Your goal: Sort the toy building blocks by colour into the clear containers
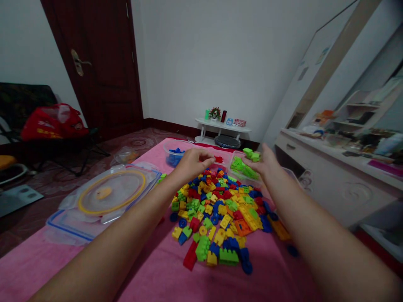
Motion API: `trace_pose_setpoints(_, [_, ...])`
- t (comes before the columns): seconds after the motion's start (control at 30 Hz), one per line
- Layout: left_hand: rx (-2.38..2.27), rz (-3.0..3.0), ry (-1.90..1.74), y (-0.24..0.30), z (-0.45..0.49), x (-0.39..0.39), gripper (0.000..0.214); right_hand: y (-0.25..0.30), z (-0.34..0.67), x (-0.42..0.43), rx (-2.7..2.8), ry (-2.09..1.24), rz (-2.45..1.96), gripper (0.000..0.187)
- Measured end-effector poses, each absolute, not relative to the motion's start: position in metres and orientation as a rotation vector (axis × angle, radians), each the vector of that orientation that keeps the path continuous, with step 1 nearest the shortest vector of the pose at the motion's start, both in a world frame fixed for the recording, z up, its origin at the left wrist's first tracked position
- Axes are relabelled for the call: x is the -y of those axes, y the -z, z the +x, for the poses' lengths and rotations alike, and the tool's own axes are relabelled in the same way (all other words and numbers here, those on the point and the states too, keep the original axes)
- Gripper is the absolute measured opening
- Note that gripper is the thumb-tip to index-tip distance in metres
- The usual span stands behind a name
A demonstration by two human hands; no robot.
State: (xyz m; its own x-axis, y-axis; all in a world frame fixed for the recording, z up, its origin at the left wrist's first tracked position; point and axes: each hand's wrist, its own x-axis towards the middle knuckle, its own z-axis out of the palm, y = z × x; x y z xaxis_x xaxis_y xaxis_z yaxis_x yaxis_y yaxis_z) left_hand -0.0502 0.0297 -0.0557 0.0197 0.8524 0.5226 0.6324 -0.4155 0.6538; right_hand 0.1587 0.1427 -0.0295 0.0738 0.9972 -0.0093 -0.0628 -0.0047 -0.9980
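Observation:
My left hand [192, 163] is over the far side of the brick pile, fingers curled and thumb close to the index finger; what they hold, if anything, is hidden. Just past its fingertips, red bricks [218, 159] sit in a clear container. Light green building bricks [252, 155] rest between the thumb and fingers of my right hand [267, 162], held above a clear tub of green bricks [243, 168]. Between my arms spreads a pile of mixed red, yellow, blue, green and orange bricks [217, 205] on a pink cloth [163, 268].
A round tub with blue bricks [175, 157] stands behind my left forearm. Clear lids with yellow and blue rims [113, 193] lie stacked at the left. A white drawer cabinet [340, 172] borders the right side. A low white table [220, 124] stands against the wall.

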Motion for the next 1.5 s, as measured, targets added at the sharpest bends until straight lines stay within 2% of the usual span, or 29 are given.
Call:
trace_pose_setpoints(0.1, [-1.522,2.097,-1.277,0.064,-0.048,-0.033,0.022,0.03,0.165,-0.149,1.288,-0.88,-1.508,0.031])
trace_pose_setpoints(0.2, [-1.457,2.154,-1.188,0.072,-0.041,-0.035,0.022,0.043,0.174,-0.132,1.454,-0.774,-1.502,0.028])
trace_pose_setpoints(0.27, [-1.413,2.197,-1.124,0.077,-0.035,-0.034,0.023,0.053,0.183,-0.115,1.725,-0.631,-1.519,0.025])
trace_pose_setpoints(0.37, [-1.389,2.241,-1.036,0.083,-0.026,-0.031,0.024,0.066,0.199,-0.089,2.187,-0.202,-1.663,0.02])
trace_pose_setpoints(0.43, [-1.39,2.257,-0.979,0.087,-0.021,-0.029,0.024,0.074,0.206,-0.076,2.37,-0.063,-1.796,0.022])
trace_pose_setpoints(0.57, [-1.335,2.328,-0.869,0.096,-0.012,-0.026,0.025,0.089,0.208,-0.062,2.592,-0.081,-1.8,0.035])
trace_pose_setpoints(0.77, [-1.095,2.664,-0.671,0.108,0.003,-0.022,0.029,0.079,0.204,-0.062,2.503,-0.015,-1.809,0.026])
trace_pose_setpoints(0.97, [-1.298,2.837,-0.564,0.111,0.015,-0.01,0.027,0.095,0.201,-0.066,2.391,0.097,-1.84,0.05])
trace_pose_setpoints(1.13, [-1.415,2.817,-0.492,0.107,0.018,-0.003,0.018,0.11,0.199,-0.066,2.448,0.11,-1.808,0.041])
trace_pose_setpoints(1.3, [-1.5,2.722,-0.529,0.109,0.02,-0.005,0.014,0.095,0.205,-0.068,2.408,0.105,-1.859,0.028])
trace_pose_setpoints(1.5, [-1.503,2.742,-0.511,0.109,0.022,-0.005,0.022,0.072,0.211,-0.069,2.331,0.115,-1.76,0.034])
